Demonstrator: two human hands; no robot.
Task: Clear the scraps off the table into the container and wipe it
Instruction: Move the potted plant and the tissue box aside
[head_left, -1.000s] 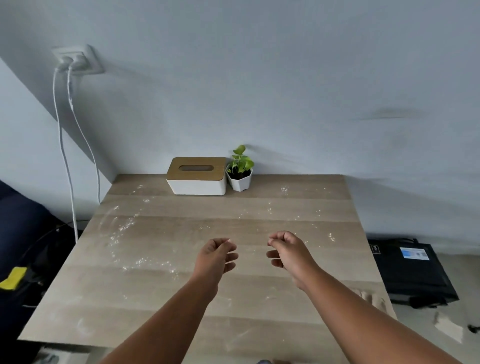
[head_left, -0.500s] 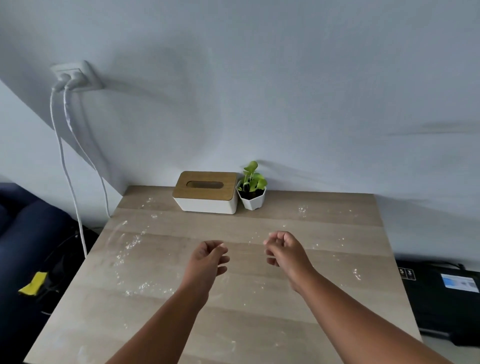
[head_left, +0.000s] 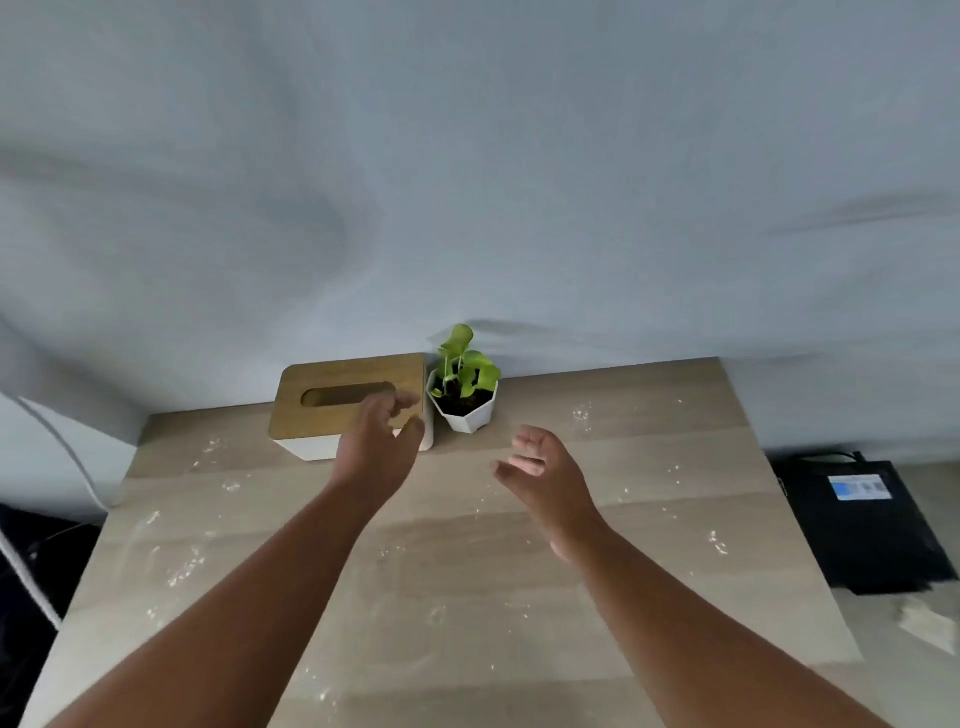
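A light wooden table (head_left: 623, 467) is dusted with small white scraps (head_left: 182, 566) across most of its top. At its back stands a white tissue box with a wooden lid (head_left: 332, 400). My left hand (head_left: 382, 441) hovers in front of the box's right end, fingers spread and loosely bent, holding nothing. My right hand (head_left: 540, 470) floats above the table's middle, palm turned inward, fingers relaxed and empty. No waste container or wiping cloth shows.
A small green plant in a white pot (head_left: 465, 395) stands right of the tissue box, close to my left hand. A black box (head_left: 862, 525) lies on the floor to the right. A white cable (head_left: 31, 571) hangs at the left.
Both hands have uncurled and reached farther toward the back of the table, the left one up to the tissue box. The view has swung right.
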